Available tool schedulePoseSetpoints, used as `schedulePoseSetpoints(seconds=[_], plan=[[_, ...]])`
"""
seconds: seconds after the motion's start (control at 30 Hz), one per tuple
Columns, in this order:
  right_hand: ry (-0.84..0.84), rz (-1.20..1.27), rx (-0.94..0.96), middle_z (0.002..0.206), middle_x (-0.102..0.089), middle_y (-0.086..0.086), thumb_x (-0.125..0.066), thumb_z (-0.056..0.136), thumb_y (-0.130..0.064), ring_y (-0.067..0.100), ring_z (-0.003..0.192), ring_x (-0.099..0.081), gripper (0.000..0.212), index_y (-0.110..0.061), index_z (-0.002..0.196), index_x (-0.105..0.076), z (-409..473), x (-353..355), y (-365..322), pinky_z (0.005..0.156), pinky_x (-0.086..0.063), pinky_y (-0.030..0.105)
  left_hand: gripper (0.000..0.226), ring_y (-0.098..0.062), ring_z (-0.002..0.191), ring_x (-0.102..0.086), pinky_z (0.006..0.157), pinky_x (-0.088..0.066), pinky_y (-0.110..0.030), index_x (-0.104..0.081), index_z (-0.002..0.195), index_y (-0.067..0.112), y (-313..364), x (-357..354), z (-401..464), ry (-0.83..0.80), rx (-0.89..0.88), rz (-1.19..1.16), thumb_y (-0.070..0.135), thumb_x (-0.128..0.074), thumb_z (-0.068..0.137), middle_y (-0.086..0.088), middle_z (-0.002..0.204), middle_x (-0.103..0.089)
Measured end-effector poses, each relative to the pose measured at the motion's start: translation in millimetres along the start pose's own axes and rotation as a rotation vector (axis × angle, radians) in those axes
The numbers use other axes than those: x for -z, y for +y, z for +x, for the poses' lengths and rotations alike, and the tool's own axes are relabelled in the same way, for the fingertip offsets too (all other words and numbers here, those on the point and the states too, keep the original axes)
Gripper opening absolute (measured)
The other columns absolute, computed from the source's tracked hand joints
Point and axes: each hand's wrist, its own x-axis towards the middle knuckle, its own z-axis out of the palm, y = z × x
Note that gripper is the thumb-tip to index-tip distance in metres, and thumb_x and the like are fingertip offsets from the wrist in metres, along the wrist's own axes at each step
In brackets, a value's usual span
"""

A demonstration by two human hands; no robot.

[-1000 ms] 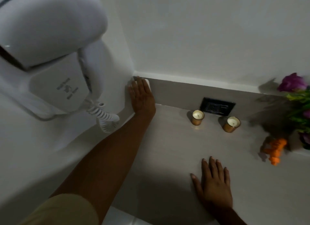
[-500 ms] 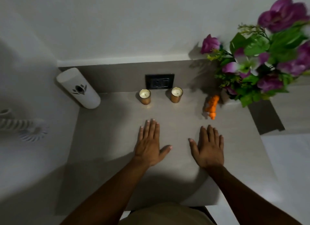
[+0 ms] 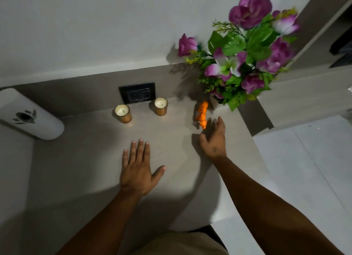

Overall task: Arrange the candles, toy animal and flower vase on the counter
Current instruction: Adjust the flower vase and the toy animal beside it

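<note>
My right hand (image 3: pixel 213 138) has lifted off the counter (image 3: pixel 95 159) since half a second ago and reached toward the far right, where the orange toy animal (image 3: pixel 202 114) stands. The fingers are spread and slightly curled, empty, with the fingertips just beside the toy's near end (I cannot tell whether they touch it yet). My left hand (image 3: pixel 138 167) has stayed where it was, flat on the counter, palm down, fingers spread, holding nothing.

Nothing on the counter has shifted. Two candles in gold cups sit near the far wall, the left candle (image 3: pixel 122 113) and the right candle (image 3: pixel 161 106), either side of a dark wall socket (image 3: pixel 137 92). The flower vase (image 3: pixel 216 104), white and mostly hidden under purple blooms and green leaves, stands at the far right corner, with the toy just to its left. A white dispenser (image 3: pixel 28 115) hangs on the left wall.

I judge the arranging is only beginning: the toy looks like the first piece to be picked up, and the next move is closing the fingers around it without knocking the low leaves.
</note>
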Motion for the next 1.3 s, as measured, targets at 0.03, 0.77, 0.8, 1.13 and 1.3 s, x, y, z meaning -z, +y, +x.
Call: schedulePoseSetpoints(seconds=[0.03,0.77,0.8,1.13,1.3], plan=[[0.021,0.012,-0.029,0.161,-0.021,0.022,-0.060,0.083,-0.032,0.036,0.148,-0.024,0.093,0.001,0.155,-0.013,6.1,3.7,3.3,0.121,-0.025,0.044,0.103,-0.031,0.158,0.007,0.127,-0.005,-0.056,-0.005,0.163,0.015,0.6,0.0,0.1,0.000,-0.001,-0.006,0.087,-0.015,0.089,-0.010,0.171,-0.002],[0.325,0.210,-0.266,0.125,-0.062,0.006,-0.095,0.062,-0.034,0.028,0.117,-0.059,0.093,-0.014,0.137,-0.043,113.1,26.5,-5.5,0.099,-0.048,0.033,0.104,-0.029,0.158,0.009,0.126,-0.002,-0.057,-0.006,0.163,0.017,-5.0,6.3,3.8,-0.014,0.001,-0.046,0.087,-0.019,0.087,-0.008,0.172,-0.001],[0.328,0.212,-0.272,0.124,-0.062,0.007,-0.095,0.063,-0.033,0.029,0.116,-0.060,0.091,-0.014,0.135,-0.044,113.5,25.5,-6.0,0.101,-0.049,0.037,0.103,-0.029,0.158,0.008,0.126,-0.003,-0.057,-0.007,0.163,0.017,-4.7,6.9,3.6,-0.013,0.002,-0.047,0.086,-0.020,0.087,-0.008,0.172,-0.002],[0.333,0.184,-0.289,0.114,-0.061,0.001,-0.093,0.067,-0.028,0.028,0.111,-0.062,0.078,-0.014,0.129,-0.047,116.9,24.1,-1.1,0.100,-0.051,0.041,0.103,-0.029,0.158,0.007,0.126,-0.005,-0.057,-0.007,0.163,0.017,-4.7,6.1,3.3,-0.005,-0.001,-0.040,0.086,-0.019,0.088,-0.009,0.172,-0.004],[0.337,0.147,-0.287,0.122,-0.063,0.007,-0.092,0.067,-0.030,0.029,0.113,-0.061,0.081,-0.014,0.131,-0.046,117.8,24.6,1.4,0.101,-0.050,0.044,0.102,-0.028,0.158,0.010,0.127,-0.003,-0.056,-0.004,0.163,0.018,-4.8,7.8,3.2,-0.014,0.000,-0.032,0.087,-0.016,0.088,-0.008,0.172,-0.001]])
